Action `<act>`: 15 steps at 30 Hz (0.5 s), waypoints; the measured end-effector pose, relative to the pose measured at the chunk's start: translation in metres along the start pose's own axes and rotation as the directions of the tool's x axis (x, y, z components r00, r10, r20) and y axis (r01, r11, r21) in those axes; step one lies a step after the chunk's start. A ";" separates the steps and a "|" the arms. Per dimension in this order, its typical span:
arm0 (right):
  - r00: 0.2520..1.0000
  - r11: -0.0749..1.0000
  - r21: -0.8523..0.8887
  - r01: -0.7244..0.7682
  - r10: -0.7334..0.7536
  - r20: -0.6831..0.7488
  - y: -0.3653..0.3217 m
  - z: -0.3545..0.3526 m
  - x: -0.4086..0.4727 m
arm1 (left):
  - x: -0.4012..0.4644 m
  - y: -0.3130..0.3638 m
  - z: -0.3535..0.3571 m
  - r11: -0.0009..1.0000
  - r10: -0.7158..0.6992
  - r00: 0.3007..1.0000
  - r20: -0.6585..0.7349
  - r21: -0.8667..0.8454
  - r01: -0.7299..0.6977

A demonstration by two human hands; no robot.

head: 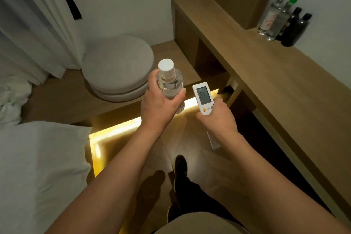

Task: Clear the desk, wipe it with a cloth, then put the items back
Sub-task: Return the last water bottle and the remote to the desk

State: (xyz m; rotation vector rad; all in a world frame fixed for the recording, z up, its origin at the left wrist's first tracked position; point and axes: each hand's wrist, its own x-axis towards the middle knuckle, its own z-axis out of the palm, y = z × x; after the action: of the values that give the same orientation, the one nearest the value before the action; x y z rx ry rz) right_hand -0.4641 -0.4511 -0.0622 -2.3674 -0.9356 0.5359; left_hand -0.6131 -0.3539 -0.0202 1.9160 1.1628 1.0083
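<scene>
Head cam: my left hand point(161, 100) grips upright bottle point(170, 83), right hand point(218, 118) grips remote point(203, 98); desk point(266, 66) lies to the right, right hand nearer.

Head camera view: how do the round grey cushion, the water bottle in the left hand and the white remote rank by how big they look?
1. Round grey cushion, though farther away.
2. Water bottle.
3. White remote, partly hidden by fingers, so unsure.

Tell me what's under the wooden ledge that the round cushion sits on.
Under the ledge a glowing yellow light strip runs along its lower edge, lighting the floor. The left hand, holding a bottle, covers part of the strip; deeper space beneath isn't visible.
</scene>
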 end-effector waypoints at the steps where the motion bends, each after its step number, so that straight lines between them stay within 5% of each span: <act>1: 1.000 1.000 0.010 0.000 0.000 0.001 -0.005 0.004 0.019 | 0.018 -0.005 0.006 1.000 -0.003 1.000 0.002 0.000 0.003; 15: 0.999 0.999 0.039 -0.030 0.030 0.011 -0.076 -0.002 0.249 | 0.257 -0.024 0.083 0.999 0.037 0.997 0.072 0.029 -0.039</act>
State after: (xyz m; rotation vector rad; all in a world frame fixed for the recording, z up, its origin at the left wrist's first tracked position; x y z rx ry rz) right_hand -0.3320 -0.2270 -0.0553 -2.3495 -0.8875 0.5731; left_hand -0.4720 -0.1225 -0.0106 1.9879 1.1108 0.9390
